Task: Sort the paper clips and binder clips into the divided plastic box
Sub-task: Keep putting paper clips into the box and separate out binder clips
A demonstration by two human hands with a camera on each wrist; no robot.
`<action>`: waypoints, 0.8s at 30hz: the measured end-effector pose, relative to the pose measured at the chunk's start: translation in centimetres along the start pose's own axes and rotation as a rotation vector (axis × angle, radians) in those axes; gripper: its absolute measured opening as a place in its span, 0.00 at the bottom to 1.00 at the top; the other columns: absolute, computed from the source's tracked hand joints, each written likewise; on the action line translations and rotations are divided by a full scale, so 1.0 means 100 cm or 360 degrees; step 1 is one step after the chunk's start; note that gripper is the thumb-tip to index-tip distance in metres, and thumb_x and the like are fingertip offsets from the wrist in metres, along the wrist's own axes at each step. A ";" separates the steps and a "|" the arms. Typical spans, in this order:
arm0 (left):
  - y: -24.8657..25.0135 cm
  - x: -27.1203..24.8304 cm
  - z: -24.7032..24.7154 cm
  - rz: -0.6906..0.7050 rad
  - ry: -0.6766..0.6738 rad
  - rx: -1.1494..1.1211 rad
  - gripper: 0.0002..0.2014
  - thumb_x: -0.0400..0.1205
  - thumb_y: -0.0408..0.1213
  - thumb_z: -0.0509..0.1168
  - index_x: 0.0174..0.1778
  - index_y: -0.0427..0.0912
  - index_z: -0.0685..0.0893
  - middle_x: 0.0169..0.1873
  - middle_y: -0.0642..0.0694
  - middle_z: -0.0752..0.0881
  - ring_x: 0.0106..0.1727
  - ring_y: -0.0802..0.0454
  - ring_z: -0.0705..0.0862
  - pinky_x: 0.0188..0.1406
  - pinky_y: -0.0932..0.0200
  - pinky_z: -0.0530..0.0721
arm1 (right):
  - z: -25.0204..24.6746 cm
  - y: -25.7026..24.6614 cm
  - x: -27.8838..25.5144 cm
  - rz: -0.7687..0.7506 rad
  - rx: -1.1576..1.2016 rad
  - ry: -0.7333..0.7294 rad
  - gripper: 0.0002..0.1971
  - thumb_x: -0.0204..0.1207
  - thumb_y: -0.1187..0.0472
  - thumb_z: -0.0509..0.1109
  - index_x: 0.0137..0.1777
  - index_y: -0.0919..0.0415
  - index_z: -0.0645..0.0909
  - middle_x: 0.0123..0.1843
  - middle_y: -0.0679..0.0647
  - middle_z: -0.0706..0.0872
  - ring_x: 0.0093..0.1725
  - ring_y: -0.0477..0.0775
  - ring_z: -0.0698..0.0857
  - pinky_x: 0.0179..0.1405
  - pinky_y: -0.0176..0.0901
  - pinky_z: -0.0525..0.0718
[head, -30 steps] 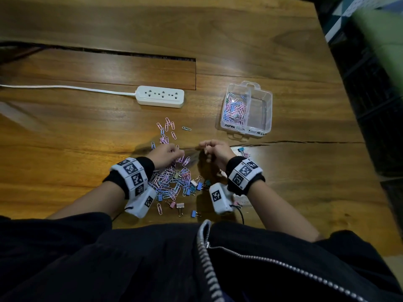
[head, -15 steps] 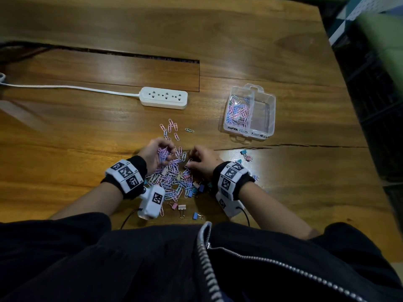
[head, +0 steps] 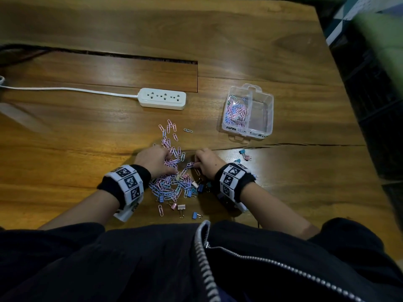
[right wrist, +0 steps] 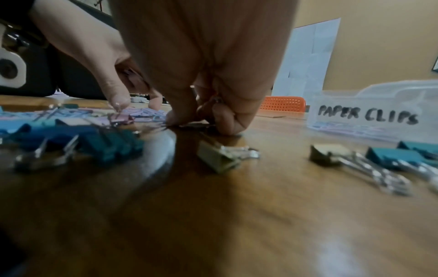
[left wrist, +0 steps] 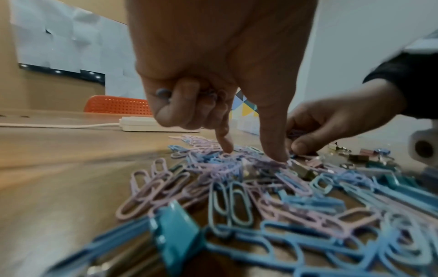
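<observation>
A loose pile of pink, purple and blue paper clips mixed with small binder clips lies on the wooden table in front of me. My left hand holds several paper clips in its curled fingers, while its forefinger and thumb touch the pile. My right hand pinches paper clips at the pile's right edge. The clear divided box stands far right; its left compartment, marked "PAPER CLIPS", holds paper clips, and the right compartment looks empty.
A white power strip with its cord lies behind the pile. A few binder clips sit right of my right hand, and more lie near the table's front edge. A long slot runs across the tabletop.
My left hand has turned from palm-up to fingers-down on the pile. My right hand has moved left, from beside the pile to its right edge.
</observation>
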State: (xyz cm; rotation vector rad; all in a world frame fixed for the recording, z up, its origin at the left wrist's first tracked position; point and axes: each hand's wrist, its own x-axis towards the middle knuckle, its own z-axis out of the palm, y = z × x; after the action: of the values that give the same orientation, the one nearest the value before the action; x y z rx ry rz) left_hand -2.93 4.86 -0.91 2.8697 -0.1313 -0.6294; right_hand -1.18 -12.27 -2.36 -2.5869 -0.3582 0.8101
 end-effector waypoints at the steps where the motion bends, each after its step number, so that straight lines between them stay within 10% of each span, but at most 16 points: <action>1: 0.001 0.001 0.002 0.0005 -0.0020 0.0026 0.22 0.71 0.58 0.69 0.52 0.45 0.79 0.50 0.48 0.79 0.50 0.52 0.79 0.48 0.59 0.78 | 0.001 0.002 -0.001 0.0007 0.0009 0.0010 0.07 0.78 0.61 0.64 0.52 0.63 0.75 0.59 0.58 0.76 0.55 0.54 0.77 0.59 0.45 0.79; 6: 0.009 0.004 0.007 0.0004 -0.0178 0.0002 0.14 0.77 0.53 0.65 0.39 0.44 0.80 0.38 0.48 0.83 0.42 0.50 0.82 0.44 0.56 0.83 | 0.000 0.011 -0.009 -0.0041 0.0067 0.0080 0.14 0.77 0.69 0.64 0.36 0.54 0.65 0.52 0.54 0.71 0.50 0.48 0.71 0.50 0.35 0.70; 15: 0.020 0.005 0.016 0.0215 -0.0325 -0.0033 0.14 0.83 0.45 0.58 0.31 0.47 0.70 0.31 0.50 0.76 0.36 0.52 0.75 0.34 0.63 0.74 | -0.010 0.031 -0.025 0.0079 0.1002 0.0444 0.09 0.74 0.68 0.68 0.38 0.55 0.75 0.36 0.45 0.76 0.35 0.40 0.75 0.34 0.29 0.75; 19: 0.021 0.003 0.013 0.0018 -0.0347 -0.0875 0.14 0.83 0.37 0.55 0.30 0.44 0.70 0.27 0.49 0.73 0.26 0.54 0.71 0.27 0.63 0.72 | -0.014 0.039 -0.032 0.0134 0.1769 0.0289 0.14 0.75 0.74 0.64 0.61 0.68 0.77 0.40 0.48 0.78 0.27 0.35 0.79 0.20 0.22 0.75; 24: 0.021 0.004 0.006 -0.0242 -0.0427 -0.2344 0.11 0.72 0.26 0.55 0.25 0.41 0.65 0.18 0.47 0.76 0.13 0.60 0.68 0.11 0.73 0.62 | -0.018 0.038 -0.034 0.0259 0.2591 0.0090 0.14 0.78 0.74 0.52 0.45 0.62 0.79 0.31 0.51 0.74 0.22 0.42 0.74 0.18 0.29 0.70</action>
State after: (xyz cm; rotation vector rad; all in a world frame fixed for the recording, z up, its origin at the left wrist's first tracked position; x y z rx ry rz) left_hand -2.94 2.66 -1.17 1.3773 0.3666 -0.6907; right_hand -2.38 -17.41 -1.01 -1.0816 0.4202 0.6082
